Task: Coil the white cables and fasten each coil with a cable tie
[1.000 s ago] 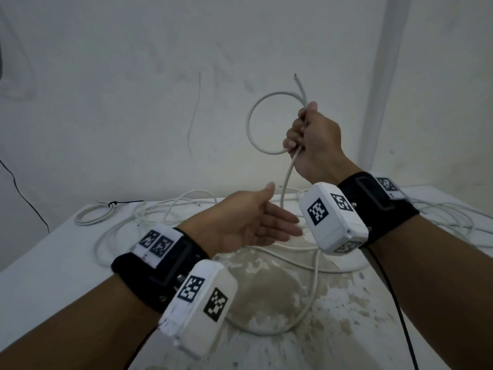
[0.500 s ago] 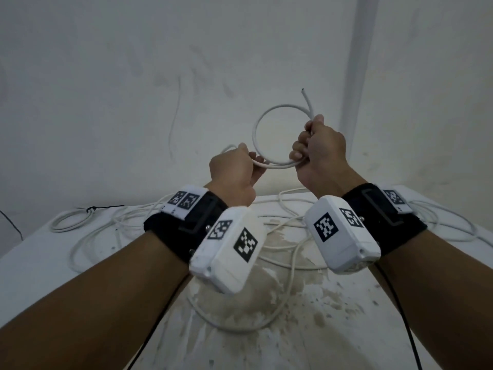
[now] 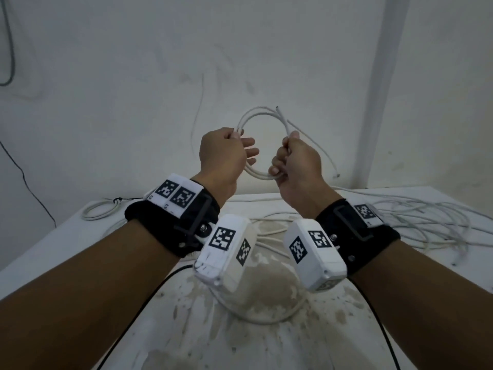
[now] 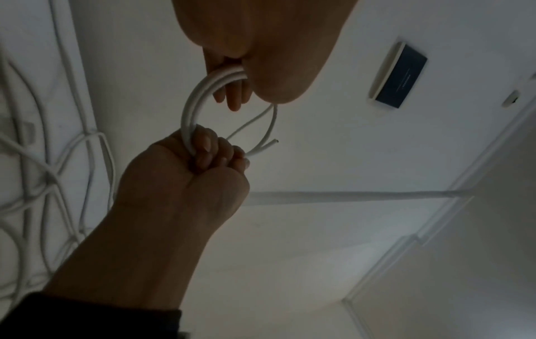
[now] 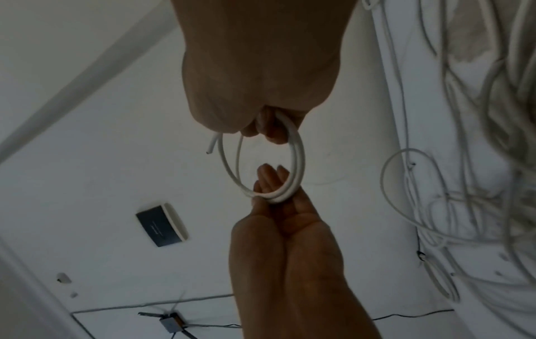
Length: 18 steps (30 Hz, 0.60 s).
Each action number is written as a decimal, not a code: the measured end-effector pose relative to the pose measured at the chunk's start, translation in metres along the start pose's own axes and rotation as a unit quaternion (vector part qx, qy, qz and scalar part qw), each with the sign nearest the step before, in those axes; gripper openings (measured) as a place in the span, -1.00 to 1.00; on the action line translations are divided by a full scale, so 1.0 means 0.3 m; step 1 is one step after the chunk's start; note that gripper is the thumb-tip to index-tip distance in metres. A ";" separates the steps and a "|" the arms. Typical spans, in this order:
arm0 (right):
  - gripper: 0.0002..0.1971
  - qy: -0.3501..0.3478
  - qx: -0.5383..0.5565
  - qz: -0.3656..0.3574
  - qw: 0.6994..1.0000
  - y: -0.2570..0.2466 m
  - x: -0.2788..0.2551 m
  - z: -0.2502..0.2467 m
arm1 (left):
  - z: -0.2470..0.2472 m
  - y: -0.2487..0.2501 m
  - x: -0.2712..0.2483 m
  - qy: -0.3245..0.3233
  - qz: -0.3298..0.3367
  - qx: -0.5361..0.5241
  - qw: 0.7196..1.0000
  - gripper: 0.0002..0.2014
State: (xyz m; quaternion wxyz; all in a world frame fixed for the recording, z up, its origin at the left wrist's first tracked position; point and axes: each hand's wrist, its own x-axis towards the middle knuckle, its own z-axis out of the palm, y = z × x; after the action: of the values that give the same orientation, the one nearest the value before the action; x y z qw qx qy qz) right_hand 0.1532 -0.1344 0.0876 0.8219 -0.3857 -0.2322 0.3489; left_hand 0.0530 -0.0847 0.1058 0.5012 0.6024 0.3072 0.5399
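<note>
Fingers of the right hand [image 3: 294, 166] are curled tightly round one side of a small white coil [image 3: 260, 145], two loose cable ends being seen to project above and beside the fist. The opposite side of the coil is pinched by the left hand [image 3: 224, 156] between thumb and forefinger, the remaining fingers being extended through the loop. The coil is held upright above a stained white table [image 3: 266, 329], on which loose cables [image 3: 426, 222] and a tied coil [image 3: 100, 209] are laid.
</note>
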 end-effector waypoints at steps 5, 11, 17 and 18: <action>-0.65 -0.024 -0.065 0.019 0.997 0.072 -0.020 0.011 | -0.070 -0.029 0.029 0.019 0.027 0.048 0.998 -0.79; -0.66 -0.069 -0.074 0.028 0.994 0.078 -0.009 0.014 | -0.147 -0.017 0.067 -0.097 0.090 0.138 0.982 -0.79; -0.66 -0.116 -0.112 0.035 0.986 0.057 -0.005 0.022 | -0.170 0.013 0.089 -0.112 0.109 0.146 0.977 -0.78; -0.66 -0.122 -0.114 0.037 0.985 0.053 -0.004 0.019 | -0.171 0.018 0.097 -0.122 0.112 0.154 0.974 -0.79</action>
State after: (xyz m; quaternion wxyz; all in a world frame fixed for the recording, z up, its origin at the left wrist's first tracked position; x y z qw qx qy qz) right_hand 0.1425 -0.1252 0.0783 0.7249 -0.4395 -0.3547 0.3945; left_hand 0.0097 -0.0459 0.1163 0.3720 0.7642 0.2541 0.4615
